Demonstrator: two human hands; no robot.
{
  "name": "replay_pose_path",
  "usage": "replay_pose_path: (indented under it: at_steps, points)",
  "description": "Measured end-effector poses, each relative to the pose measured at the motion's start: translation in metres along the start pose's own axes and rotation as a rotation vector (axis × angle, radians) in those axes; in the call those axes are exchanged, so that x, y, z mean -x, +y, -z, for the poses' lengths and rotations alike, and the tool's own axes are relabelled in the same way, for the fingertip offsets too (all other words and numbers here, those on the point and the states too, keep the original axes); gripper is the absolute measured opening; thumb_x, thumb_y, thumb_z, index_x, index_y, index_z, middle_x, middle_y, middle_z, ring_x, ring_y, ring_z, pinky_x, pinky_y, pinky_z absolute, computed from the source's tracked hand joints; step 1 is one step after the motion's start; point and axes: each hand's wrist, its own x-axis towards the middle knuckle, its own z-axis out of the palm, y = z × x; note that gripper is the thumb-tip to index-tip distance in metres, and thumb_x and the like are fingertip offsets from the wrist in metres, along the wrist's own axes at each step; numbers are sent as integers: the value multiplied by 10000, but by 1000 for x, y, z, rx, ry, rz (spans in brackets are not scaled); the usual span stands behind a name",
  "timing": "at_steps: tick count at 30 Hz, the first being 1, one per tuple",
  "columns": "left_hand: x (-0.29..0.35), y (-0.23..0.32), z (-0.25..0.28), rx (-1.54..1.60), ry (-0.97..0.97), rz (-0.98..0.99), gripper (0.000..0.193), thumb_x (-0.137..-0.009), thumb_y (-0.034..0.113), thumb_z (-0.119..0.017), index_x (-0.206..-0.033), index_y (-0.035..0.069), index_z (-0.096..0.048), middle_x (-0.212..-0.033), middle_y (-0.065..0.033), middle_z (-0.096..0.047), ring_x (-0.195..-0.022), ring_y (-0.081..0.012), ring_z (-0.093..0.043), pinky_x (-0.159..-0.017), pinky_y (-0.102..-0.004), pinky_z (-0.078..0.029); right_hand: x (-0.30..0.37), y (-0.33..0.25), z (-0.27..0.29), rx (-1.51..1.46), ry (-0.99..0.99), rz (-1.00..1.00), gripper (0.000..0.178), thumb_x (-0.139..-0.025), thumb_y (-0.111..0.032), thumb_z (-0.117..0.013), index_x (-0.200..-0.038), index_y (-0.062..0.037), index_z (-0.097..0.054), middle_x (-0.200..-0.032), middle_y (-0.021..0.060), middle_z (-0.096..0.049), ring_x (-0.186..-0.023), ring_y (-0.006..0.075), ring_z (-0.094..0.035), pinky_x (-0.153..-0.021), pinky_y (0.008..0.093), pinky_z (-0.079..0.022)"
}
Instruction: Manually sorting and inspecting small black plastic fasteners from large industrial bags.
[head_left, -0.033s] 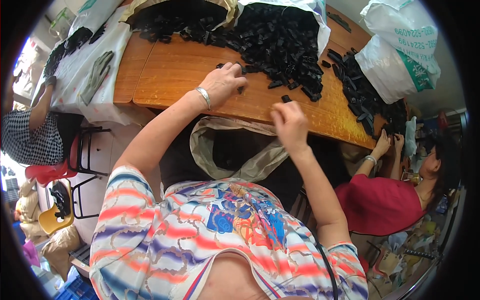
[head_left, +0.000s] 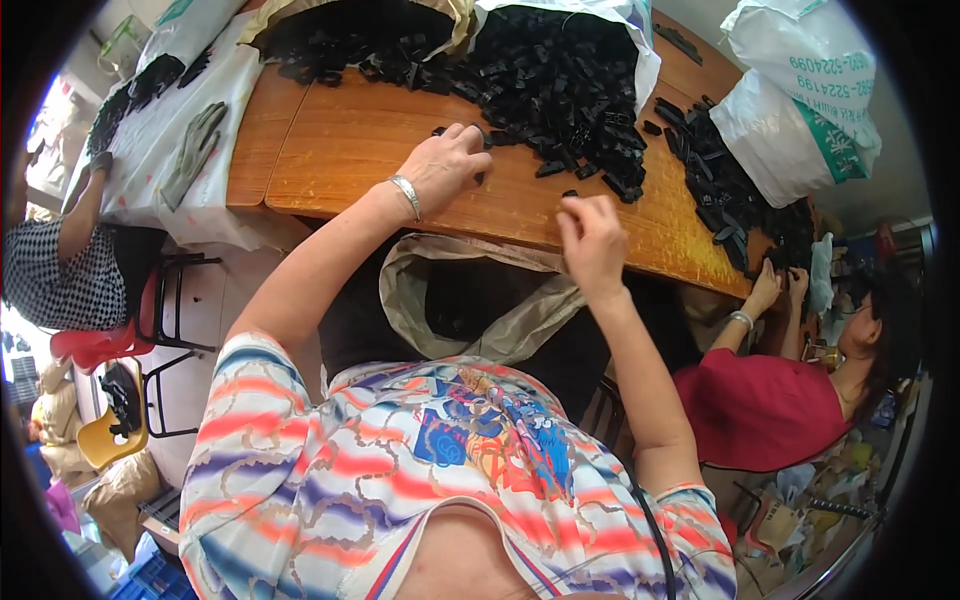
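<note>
My left hand (head_left: pixel 447 163) rests on the wooden table (head_left: pixel 350 150). Its fingers curl down over small black plastic pieces (head_left: pixel 483 178), whose ends show beside the fingertips. To its right, my right hand (head_left: pixel 597 243) is raised over the table's near edge with its fingers bent in. Whatever they hold, if anything, is hidden. One small black piece (head_left: pixel 570 194) shows right at its fingertips; I cannot tell whether they touch. Ahead of both hands spreads a large heap of black plastic pieces (head_left: pixel 555 90).
An open beige sack (head_left: pixel 400 290) hangs below the table edge at my lap. White sacks (head_left: pixel 765 140) stand at the far right by another black pile (head_left: pixel 715 195). A co-worker in red (head_left: pixel 765 405) works there. A grey glove (head_left: pixel 195 150) lies at left, near another person's arm (head_left: pixel 85 215).
My right hand has shifted slightly to the right and its fingers have turned. The left hand stays almost where it was.
</note>
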Motion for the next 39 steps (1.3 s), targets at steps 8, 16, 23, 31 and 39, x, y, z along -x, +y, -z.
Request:
replay_pose_path:
  at_steps: [8,16,23,31,39]
  points:
    - [9,11,-13,167,128,59,109,-795,103,-699,-853,31,-642,-1091,-118,-568,-992,-303,-569,-832,-379,-522,-19,21,-4,31,-217,-126,296,-817,-138,-721,-1109,-104,-697,-969,159,-638,-869,370,-644,-757,429,-523]
    - [15,18,-11,377,126,277,217,-772,10,-730,-971,3,-644,-1094,-141,-567,-946,-339,-617,-817,-379,-545,-26,13,-27,-322,-348,-329,210,-930,-189,-602,-1034,-29,-690,-833,194,-693,-797,368,-673,-743,447,-525]
    - [10,22,-14,89,-30,208,145,-813,68,-697,-941,24,-644,-980,-135,-611,-877,-324,-641,-751,-389,-546,-31,13,-21,-88,-353,-185,206,-927,-213,-621,-1004,-27,-668,-832,192,-693,-809,367,-678,-730,448,-529]
    - [2,60,-8,209,-130,329,231,-843,102,-654,-1028,39,-531,-899,-168,-668,-862,-353,-657,-707,-434,-524,-25,2,-12,104,-352,-47,239,-817,-152,-738,-1016,-42,-665,-956,156,-675,-894,361,-665,-764,441,-529]
    - [-8,41,3,129,-79,106,306,-802,17,-604,-1085,121,-658,-1025,-128,-554,-1015,-313,-567,-839,-386,-522,-20,4,-13,46,-287,-89,245,-791,-150,-752,-989,-26,-679,-968,160,-633,-899,370,-649,-779,443,-527]
